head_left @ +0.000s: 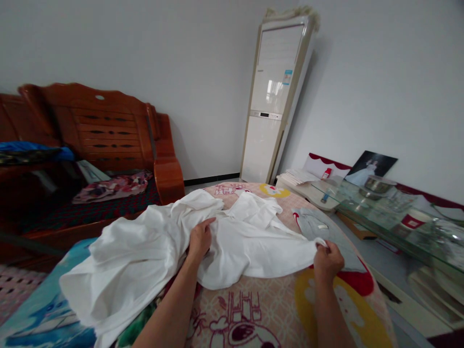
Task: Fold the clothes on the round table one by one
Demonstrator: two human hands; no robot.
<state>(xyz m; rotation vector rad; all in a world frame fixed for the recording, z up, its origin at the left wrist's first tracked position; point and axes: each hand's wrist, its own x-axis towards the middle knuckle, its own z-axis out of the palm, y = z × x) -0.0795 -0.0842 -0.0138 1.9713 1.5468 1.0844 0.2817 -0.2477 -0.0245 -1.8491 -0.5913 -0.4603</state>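
A loose white garment [250, 246] lies spread and rumpled over a round, covered surface; its exact cut is hard to make out. My right hand [328, 261] pinches one end of it at the right and draws that part out flat. Near the middle, my left hand [200, 240] is closed on a fold of the cloth, its index finger lying along the fabric. Left of that hand, the rest of the white cloth is bunched in deep folds and hangs toward the near left.
Beneath lies a pink patterned blanket [235, 309]. A folded grey garment [328, 232] rests beyond my right hand. Right stands a glass-topped cabinet [384, 217] with bowls and cups. A wooden sofa [108, 130] is at left, a tall air conditioner [266, 106] in the corner.
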